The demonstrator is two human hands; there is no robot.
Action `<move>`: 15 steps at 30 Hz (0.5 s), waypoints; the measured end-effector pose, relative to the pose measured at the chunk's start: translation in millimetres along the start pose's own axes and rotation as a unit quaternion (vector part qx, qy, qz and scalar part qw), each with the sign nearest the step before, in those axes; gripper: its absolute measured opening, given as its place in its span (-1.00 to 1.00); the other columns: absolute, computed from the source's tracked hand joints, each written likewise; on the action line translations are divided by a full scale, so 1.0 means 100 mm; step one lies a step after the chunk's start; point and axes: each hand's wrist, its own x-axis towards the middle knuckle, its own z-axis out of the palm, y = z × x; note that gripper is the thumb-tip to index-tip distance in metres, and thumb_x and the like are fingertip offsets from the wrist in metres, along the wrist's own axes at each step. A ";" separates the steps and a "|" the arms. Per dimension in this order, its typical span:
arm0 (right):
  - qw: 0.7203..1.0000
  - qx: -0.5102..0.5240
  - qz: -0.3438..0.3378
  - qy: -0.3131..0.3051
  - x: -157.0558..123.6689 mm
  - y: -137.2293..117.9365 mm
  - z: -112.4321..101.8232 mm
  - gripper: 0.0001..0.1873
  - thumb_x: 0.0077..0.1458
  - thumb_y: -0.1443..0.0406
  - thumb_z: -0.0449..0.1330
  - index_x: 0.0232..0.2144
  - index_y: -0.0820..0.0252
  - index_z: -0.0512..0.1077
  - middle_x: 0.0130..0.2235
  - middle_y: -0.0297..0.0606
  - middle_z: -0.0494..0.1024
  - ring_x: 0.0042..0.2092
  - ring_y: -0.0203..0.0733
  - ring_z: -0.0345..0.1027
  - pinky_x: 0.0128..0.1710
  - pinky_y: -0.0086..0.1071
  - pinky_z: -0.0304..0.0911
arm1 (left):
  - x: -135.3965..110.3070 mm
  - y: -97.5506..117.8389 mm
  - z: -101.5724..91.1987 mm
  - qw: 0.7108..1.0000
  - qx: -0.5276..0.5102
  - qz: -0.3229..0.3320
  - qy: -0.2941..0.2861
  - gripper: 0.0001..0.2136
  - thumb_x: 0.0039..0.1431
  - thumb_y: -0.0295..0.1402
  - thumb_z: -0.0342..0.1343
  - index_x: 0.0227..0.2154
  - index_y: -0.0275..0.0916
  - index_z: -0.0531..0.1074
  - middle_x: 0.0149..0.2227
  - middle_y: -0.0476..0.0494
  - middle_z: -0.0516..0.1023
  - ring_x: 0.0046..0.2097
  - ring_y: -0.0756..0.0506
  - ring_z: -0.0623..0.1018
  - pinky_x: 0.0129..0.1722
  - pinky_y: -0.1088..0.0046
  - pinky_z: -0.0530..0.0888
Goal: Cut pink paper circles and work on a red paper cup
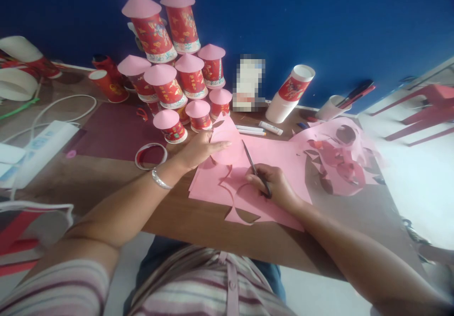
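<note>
A pink paper sheet [280, 164] with curved cut-outs lies on the wooden table [198, 226]. My right hand [273, 186] is closed on black scissors [253, 167], blades pointing away over the sheet. My left hand [200, 148] holds a partly cut piece of the pink paper [227, 141], fingers pressed on it, a silver bracelet at the wrist.
Several red paper cups with pink cone lids [173, 84] are stacked at the back. A tape ring [151, 156] lies left of my hand. Pink scraps [336, 157] pile up at right, beside a cup of pens [331, 108], glue sticks [270, 127] and a white power strip [35, 150].
</note>
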 end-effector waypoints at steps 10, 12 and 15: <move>1.000 -0.004 0.004 -0.001 -0.01 -0.02 0.00 -0.46 0.15 -0.16 0.34 -0.46 0.17 0.42 -0.65 -0.45 0.37 -0.60 -0.37 0.18 -0.59 -0.46 0.09 | 0.00 -0.02 0.00 0.999 -0.033 -0.028 0.002 -0.68 0.13 -0.19 0.37 -0.15 -0.28 0.58 -0.19 -0.18 0.66 -0.02 -0.27 0.61 0.07 0.15 0.55; 1.000 -0.002 0.006 -0.002 -0.01 -0.01 0.00 -0.46 0.15 -0.17 0.34 -0.46 0.17 0.43 -0.65 -0.45 0.36 -0.61 -0.37 0.17 -0.60 -0.46 0.10 | 0.01 -0.04 0.00 0.998 -0.046 -0.031 -0.001 -0.70 0.14 -0.18 0.37 -0.18 -0.28 0.59 -0.22 -0.17 0.66 -0.03 -0.27 0.61 0.03 0.18 0.56; 1.000 0.004 0.010 -0.001 0.00 0.01 0.01 -0.46 0.14 -0.17 0.35 -0.45 0.17 0.43 -0.64 -0.46 0.36 -0.60 -0.37 0.18 -0.60 -0.46 0.10 | 0.01 -0.06 0.00 0.999 -0.037 -0.029 0.008 -0.72 0.14 -0.15 0.36 -0.24 -0.28 0.59 -0.29 -0.15 0.64 -0.08 -0.26 0.61 -0.03 0.20 0.56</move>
